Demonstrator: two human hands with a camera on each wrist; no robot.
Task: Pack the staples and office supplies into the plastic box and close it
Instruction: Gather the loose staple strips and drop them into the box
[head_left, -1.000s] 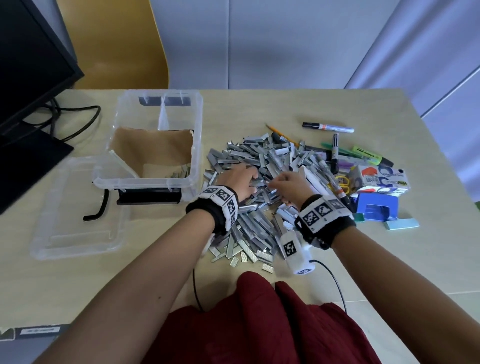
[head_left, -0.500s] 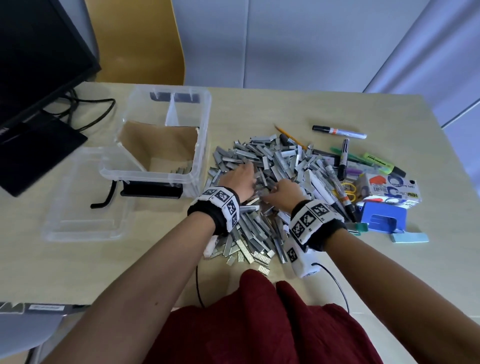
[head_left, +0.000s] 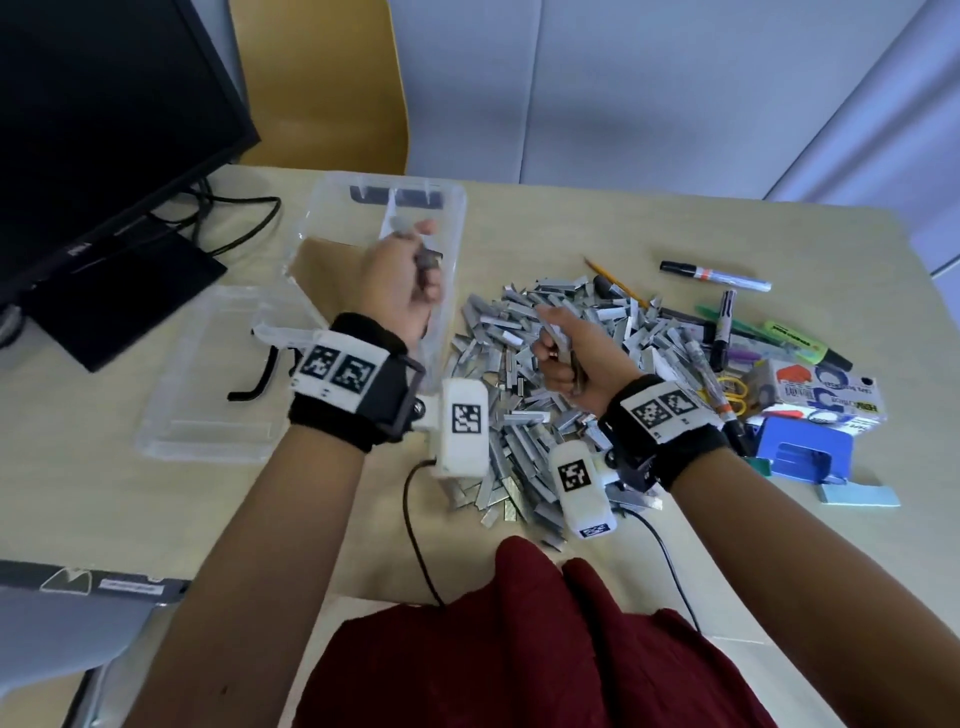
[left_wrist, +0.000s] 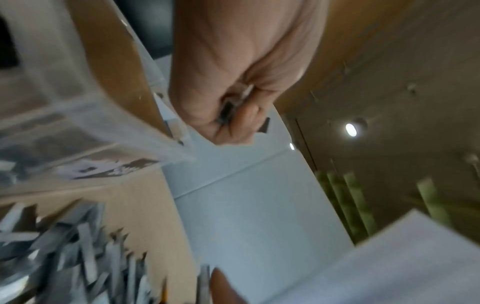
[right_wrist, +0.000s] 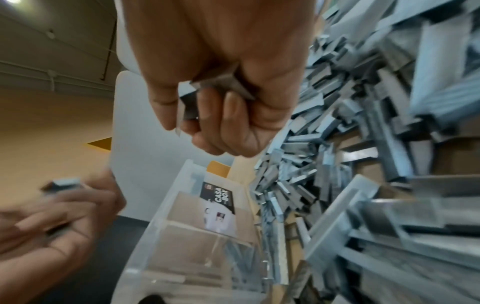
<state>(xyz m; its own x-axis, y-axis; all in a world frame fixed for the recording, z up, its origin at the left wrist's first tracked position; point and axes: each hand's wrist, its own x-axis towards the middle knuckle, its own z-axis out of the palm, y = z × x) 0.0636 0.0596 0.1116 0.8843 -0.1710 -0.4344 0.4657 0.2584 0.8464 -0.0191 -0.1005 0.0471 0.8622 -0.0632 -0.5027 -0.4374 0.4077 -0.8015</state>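
Observation:
A big heap of grey staple strips (head_left: 524, 374) lies on the table right of the clear plastic box (head_left: 395, 181). Brown cardboard lines the box, and a few strips lie inside (right_wrist: 233, 265). My left hand (head_left: 405, 280) is raised over the box's right side and grips a bundle of staple strips (head_left: 428, 260); the left wrist view shows the fist (left_wrist: 233, 92) closed on them. My right hand (head_left: 566, 358) hovers above the heap, curled round more strips (right_wrist: 205, 92). The box's clear lid (head_left: 208, 431) lies flat to its left.
Right of the heap lie markers (head_left: 717, 273), a green highlighter (head_left: 800, 345), a pencil (head_left: 613, 275), yellow scissors (head_left: 732, 389), a printed carton (head_left: 821, 389), a blue hole punch (head_left: 800, 447) and a pale blue pad (head_left: 857, 493). A monitor (head_left: 104, 130) with cables (head_left: 234, 218) stands far left.
Both hands have lifted out of the heap with staples in their fists. The left hand has swung left and up over the box; the right has risen slightly above the heap.

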